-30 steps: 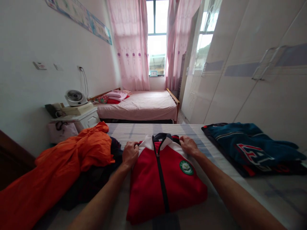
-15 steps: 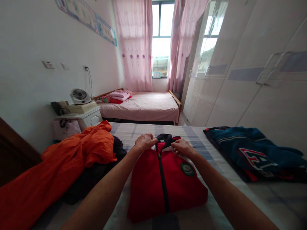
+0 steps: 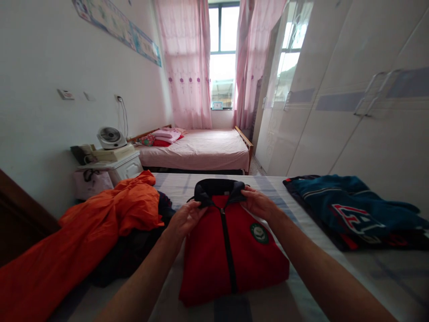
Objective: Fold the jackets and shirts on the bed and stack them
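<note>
A red jacket (image 3: 209,250) lies folded on the bed in front of me, its dark zip running down the middle and a round green-and-white badge (image 3: 259,233) on its right side. Its dark collar (image 3: 219,185) stands up and spreads into a ring at the far end. My left hand (image 3: 187,216) pinches the collar's left tip. At the right tip, my right hand (image 3: 257,202) grips the collar between thumb and fingers.
An orange garment (image 3: 110,214) lies over dark clothes on the left. Folded blue and dark clothes (image 3: 351,205) rest on the right. Beyond are a pink bed (image 3: 208,150), a fan (image 3: 111,137) on a white cabinet (image 3: 124,166), and a white wardrobe (image 3: 335,143).
The collar has been lifted and opened out from a flatter, bunched shape. My left hand has come down and to the left; my right hand has shifted slightly.
</note>
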Action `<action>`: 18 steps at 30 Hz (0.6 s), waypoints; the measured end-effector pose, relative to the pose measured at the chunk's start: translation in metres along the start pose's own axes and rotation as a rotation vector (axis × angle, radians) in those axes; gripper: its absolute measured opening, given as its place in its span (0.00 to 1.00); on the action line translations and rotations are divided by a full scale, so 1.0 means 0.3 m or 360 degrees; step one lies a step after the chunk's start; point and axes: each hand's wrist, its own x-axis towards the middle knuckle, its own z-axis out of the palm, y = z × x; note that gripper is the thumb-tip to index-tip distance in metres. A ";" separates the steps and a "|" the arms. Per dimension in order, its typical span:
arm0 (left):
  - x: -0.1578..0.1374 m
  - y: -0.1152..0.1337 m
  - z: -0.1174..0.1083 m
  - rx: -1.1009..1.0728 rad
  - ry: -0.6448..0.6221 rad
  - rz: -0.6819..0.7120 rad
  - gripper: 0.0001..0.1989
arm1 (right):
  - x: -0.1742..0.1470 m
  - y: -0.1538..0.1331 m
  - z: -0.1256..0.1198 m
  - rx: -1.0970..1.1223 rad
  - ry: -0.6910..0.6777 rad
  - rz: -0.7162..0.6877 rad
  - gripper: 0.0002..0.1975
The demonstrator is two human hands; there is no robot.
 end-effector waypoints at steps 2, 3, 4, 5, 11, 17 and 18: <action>-0.008 -0.022 -0.010 0.0297 0.0003 0.0132 0.15 | 0.008 0.018 0.007 -0.0073 0.0062 -0.0011 0.09; -0.010 -0.029 -0.012 0.0495 -0.0001 0.0231 0.16 | 0.010 0.023 0.014 -0.0133 0.0101 -0.0009 0.08; -0.011 -0.033 -0.013 0.0664 0.0007 0.0338 0.19 | 0.010 0.025 0.021 -0.0204 0.0160 -0.0017 0.09; -0.012 -0.035 -0.012 0.0824 0.0015 0.0458 0.22 | 0.008 0.022 0.029 -0.0278 0.0240 -0.0044 0.11; 0.031 -0.047 -0.042 0.1887 -0.0182 0.1162 0.20 | -0.049 0.019 0.056 -0.0816 0.0459 -0.0548 0.22; 0.089 -0.093 -0.119 0.2414 -0.0167 0.1293 0.18 | -0.100 0.111 0.021 -0.1087 0.0211 -0.0686 0.14; 0.082 -0.090 -0.121 0.2429 -0.0117 0.1321 0.19 | -0.105 0.111 0.007 -0.1045 0.0256 -0.0699 0.15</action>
